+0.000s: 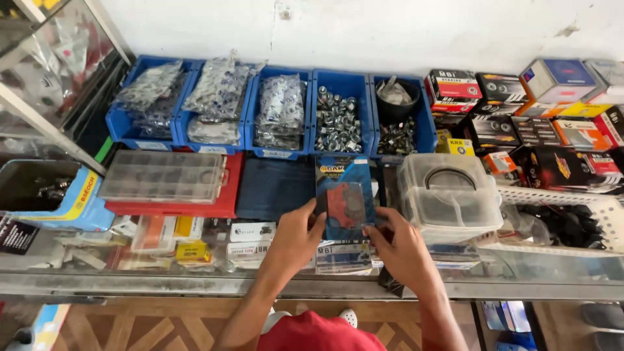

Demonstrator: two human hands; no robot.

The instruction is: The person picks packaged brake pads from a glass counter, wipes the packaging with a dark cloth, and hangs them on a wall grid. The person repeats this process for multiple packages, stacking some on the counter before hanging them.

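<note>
Both my hands hold a flat blue blister pack (344, 198) with a reddish part sealed under clear plastic. My left hand (296, 237) grips its lower left edge, thumb against the pack. At the lower right edge my right hand (398, 247) pinches it. The pack is held upright just above the glass counter top (195, 273), in front of a dark blue mat (273, 188).
Five blue bins (276, 114) with bagged parts and loose nuts line the wall. A clear divided case (162, 175) lies on a red box. A clear tub (448, 195) and white basket (572, 218) stand right, below stacked small boxes (539, 117).
</note>
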